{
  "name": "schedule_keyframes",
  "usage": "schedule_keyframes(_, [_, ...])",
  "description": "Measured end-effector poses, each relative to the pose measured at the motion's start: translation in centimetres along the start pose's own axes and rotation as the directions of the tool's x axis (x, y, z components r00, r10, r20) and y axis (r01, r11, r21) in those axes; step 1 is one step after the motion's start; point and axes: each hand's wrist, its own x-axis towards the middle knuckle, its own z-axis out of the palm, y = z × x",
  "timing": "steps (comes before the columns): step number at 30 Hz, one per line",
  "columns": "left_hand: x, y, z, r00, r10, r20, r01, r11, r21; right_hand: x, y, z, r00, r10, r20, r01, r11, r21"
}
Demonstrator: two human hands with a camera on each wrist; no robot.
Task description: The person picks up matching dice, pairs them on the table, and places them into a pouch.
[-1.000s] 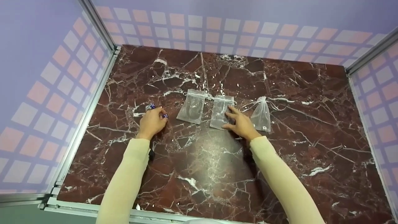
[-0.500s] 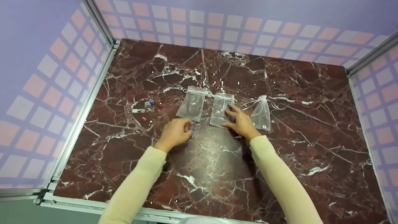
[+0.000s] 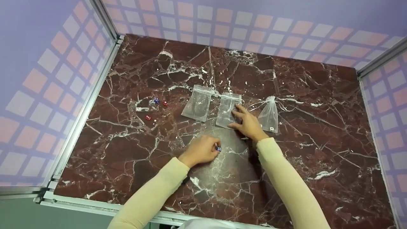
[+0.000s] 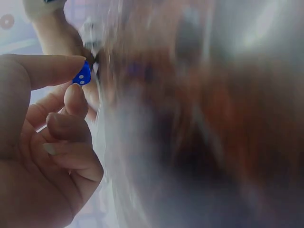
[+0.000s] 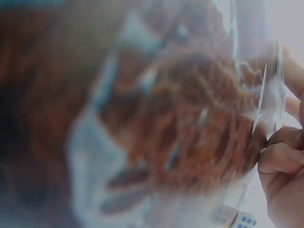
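Observation:
In the head view my left hand [image 3: 202, 149] pinches a blue die [image 3: 218, 148] between thumb and index finger, in front of the mesh bags. White pips show on that die [image 4: 82, 75] in the left wrist view, with the other fingers curled below it. My right hand [image 3: 249, 124] lies on the right part of the middle sheer white drawstring bag [image 3: 226, 111], thumb and fingers spread over it. A similar bag [image 3: 197, 104] lies flat to its left. To the right, a third bag [image 3: 269, 116] is drawn together at its neck, with small white pieces at its bottom.
On the left of the marble-patterned table [image 3: 120, 171] are a blue die [image 3: 156, 100] and two red dice, one [image 3: 165, 103] beside it and one [image 3: 148, 117] nearer. Purple panels with squares [image 3: 222, 28] and metal rails [image 3: 109, 51] enclose the table. A white die [image 5: 247, 219] shows in the right wrist view.
My left hand has carried the blue die from the left side toward the right and nearer the body, uncovering the other dice. The right hand stays on the middle bag.

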Motion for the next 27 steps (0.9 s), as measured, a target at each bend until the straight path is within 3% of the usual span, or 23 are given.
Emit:
schedule_keyframes(4, [0.3,0.4,0.7,0.999,0.031,-0.007,-0.031,0.998,0.052,0.1,0.0,0.1,1.0,0.009,-0.004,-0.009,1.0,0.0])
schedule_keyframes(8, [0.6,0.5,1.0,1.0,0.006,-0.014,-0.005,0.996,0.09,0.1,-0.1,0.2,1.0,0.006,0.002,-0.006,1.0,0.001])
schedule_keyframes(20, [2.2,0.2,1.0,0.998,-0.045,-0.039,0.047,0.997,0.058,0.1,-0.2,0.2,1.0,0.016,0.018,-0.016,1.0,0.001])
schedule_keyframes(27, [2.4,0.1,1.1,0.997,-0.071,-0.029,0.072,0.996,0.043,-0.1,0.0,0.2,1.0,0.011,0.002,-0.011,1.0,-0.005])
